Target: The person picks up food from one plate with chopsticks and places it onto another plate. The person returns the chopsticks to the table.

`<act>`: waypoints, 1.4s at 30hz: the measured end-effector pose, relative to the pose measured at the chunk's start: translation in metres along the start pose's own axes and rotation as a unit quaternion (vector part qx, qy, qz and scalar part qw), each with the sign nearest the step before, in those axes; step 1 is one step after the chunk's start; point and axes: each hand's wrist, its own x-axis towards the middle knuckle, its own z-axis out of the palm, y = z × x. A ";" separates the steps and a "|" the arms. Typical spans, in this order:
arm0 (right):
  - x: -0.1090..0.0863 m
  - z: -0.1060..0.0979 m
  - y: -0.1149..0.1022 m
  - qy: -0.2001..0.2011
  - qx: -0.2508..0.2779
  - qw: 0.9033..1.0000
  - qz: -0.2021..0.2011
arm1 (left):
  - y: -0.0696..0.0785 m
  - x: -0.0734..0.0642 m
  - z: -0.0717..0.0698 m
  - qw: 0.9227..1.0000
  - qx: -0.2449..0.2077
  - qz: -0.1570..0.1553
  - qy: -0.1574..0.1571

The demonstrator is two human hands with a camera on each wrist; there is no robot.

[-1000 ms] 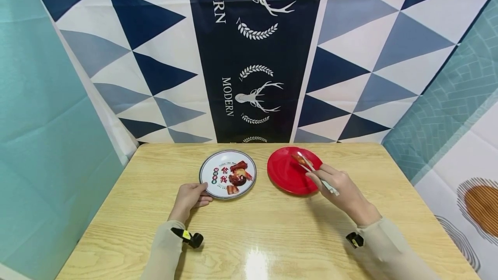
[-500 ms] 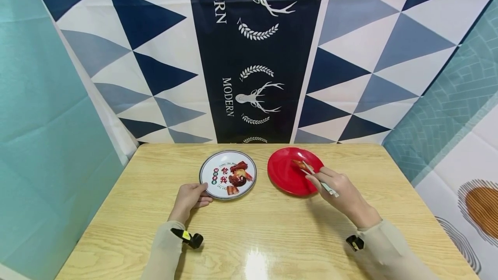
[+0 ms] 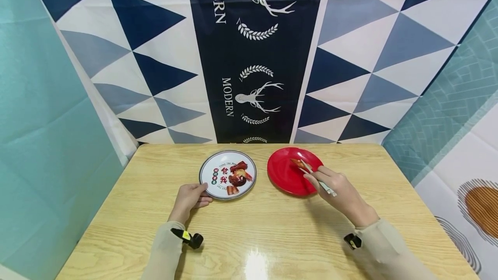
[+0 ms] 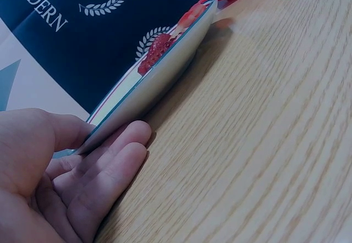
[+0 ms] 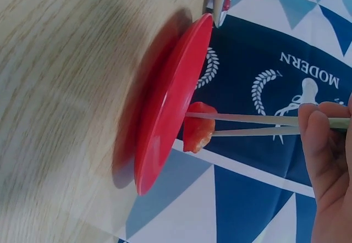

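Note:
My left hand [image 3: 189, 199] pinches the near-left rim of a white plate [image 3: 213, 164], thumb on top and fingers beneath. Red characters and what look like printed pictures of meat decorate it. In the left wrist view, the plate [image 4: 165, 83] shows its underside. With my right hand [image 3: 342, 191] I hold a pair of pale chopsticks [image 3: 326, 186] over a red plate [image 3: 279, 172]. Their tips are at an orange-brown piece of food [image 3: 297, 163], whose kind I cannot tell. Seen from the right wrist, one chopstick lies on each side of the food [image 5: 198, 128], against the red plate [image 5: 168, 108].
Both plates stand side by side near the back of a light wooden table [image 3: 241, 228]. A patterned cloth [image 3: 253, 55] with deer heads hangs right behind it. Teal cloth [image 3: 43, 120] hangs at the left.
My right hand and the chopsticks have shifted slightly left, and the piece of food has moved a little the same way. My left hand and the white plate have stayed still.

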 end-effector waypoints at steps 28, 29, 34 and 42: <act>0.019 0.006 -0.011 0.011 0.002 0.999 -0.032 | 0.001 -0.001 0.000 1.000 -0.001 0.002 -0.007; 0.020 0.007 -0.011 0.016 0.005 0.999 -0.036 | 0.001 -0.001 0.000 1.000 -0.001 0.001 -0.006; 0.022 0.010 -0.011 0.029 0.015 0.998 -0.046 | 0.001 -0.001 0.000 1.000 -0.001 0.000 -0.005; 0.026 0.009 -0.012 0.021 0.011 0.999 -0.038 | 0.002 -0.001 0.000 1.000 -0.001 -0.003 -0.005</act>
